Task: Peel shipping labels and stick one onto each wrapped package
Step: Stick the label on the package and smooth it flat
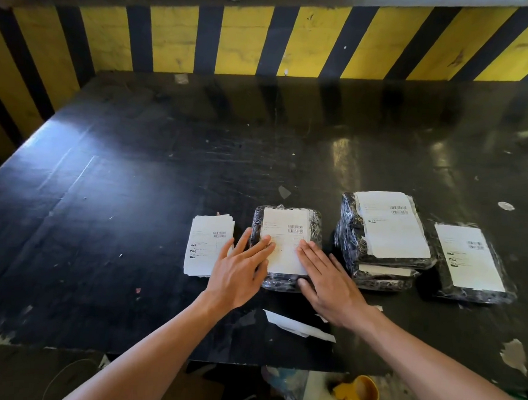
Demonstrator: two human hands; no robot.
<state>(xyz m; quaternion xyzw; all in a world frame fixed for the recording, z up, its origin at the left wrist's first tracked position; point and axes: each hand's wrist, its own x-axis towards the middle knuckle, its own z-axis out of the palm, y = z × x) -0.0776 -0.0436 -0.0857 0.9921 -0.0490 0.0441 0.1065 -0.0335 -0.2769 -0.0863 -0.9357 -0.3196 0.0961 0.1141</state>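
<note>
A black package wrapped in clear film (315,224) lies in front of me with a white shipping label (285,232) on its top. My left hand (240,266) lies flat with spread fingers on the label's left edge. On the label's right side rests my right hand (329,278), also flat, its thumb against the package's near edge. A stack of unpeeled labels (206,242) sits just left of the package, partly under my left hand. To the right stand two stacked labelled packages (387,229) and one single labelled package (472,262).
The black table (132,207) ends close to me, with peeled backing strips (298,325) near its front edge. A yellow and black striped wall (266,42) borders the back and left. Below the table edge lies a yellow tape roll (359,391).
</note>
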